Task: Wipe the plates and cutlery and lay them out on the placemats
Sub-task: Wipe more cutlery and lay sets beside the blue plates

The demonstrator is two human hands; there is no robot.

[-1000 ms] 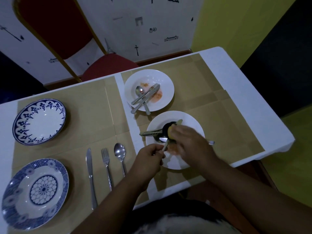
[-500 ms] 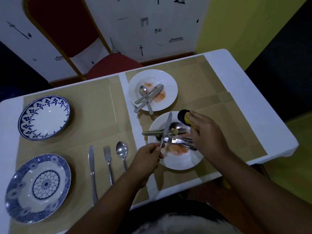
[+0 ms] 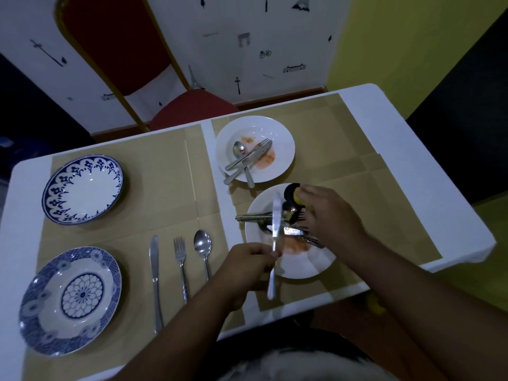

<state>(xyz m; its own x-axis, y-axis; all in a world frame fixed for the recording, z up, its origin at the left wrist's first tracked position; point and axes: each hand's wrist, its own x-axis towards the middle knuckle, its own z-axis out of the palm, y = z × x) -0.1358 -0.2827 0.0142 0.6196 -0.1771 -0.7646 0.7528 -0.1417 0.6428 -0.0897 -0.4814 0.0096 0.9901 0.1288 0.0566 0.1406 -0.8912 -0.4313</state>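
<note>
The fingers of the left hand pinch a table knife at mid-handle, blade raised over the near white plate, probably so the sponge can reach it. The right hand clamps its fingers on a yellow-and-black sponge just above the soiled cutlery heaped there (sauce smears show beneath). Further left on the bench, a clean knife, fork and spoon lie parallel on the placemat, beside two blue-patterned plates.

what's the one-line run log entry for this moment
left hand: holds knife | right hand: holds sponge | near white plate: dirty
</note>
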